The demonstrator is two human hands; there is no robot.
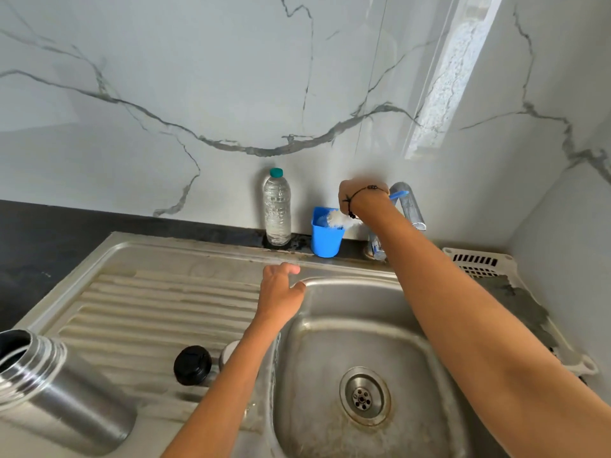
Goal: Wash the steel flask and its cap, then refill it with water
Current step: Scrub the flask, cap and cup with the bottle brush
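Steel sink (330, 282): right hand (358, 196) gripping brush (337, 219), left hand (281, 292) resting open.

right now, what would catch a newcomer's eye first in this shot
Probably the right hand at the back wall, gripping a blue-handled bottle brush whose white bristles sit at a blue cup beside the tap. Next, the open steel flask at the lower left on the drainboard, its black cap nearby, while the left hand rests on the sink rim.
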